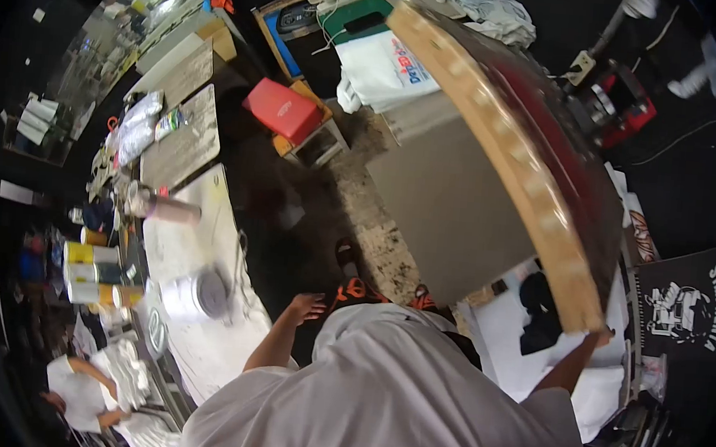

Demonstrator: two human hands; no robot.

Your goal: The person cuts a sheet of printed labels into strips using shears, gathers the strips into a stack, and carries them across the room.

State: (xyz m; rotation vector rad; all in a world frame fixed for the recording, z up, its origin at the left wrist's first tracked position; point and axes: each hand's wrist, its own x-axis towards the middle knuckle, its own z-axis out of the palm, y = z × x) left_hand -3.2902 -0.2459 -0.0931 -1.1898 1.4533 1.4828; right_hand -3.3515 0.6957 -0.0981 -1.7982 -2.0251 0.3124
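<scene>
A large wooden screen printing frame (515, 156) stands tilted up on the right, its near edge wrapped in shiny tape and its inner side dark red. My right hand (603, 336) grips the frame's near lower corner; most of its fingers are hidden behind the wood. Below the frame lies a flat grey board (452, 201). A black cloth piece (539, 312) rests on the white surface (496, 339) between that board and my right arm. My left hand (309, 306) hangs beside my body near the left table, holding nothing, its fingers loosely apart.
The long left table (184, 248) carries a white round container (194, 296) and a pinkish bottle (170, 207). Ahead, a red box (283, 110) sits on a wooden stool (318, 140). A white plastic bag (383, 70) lies beyond. At lower left another person (80, 387) handles white cloth.
</scene>
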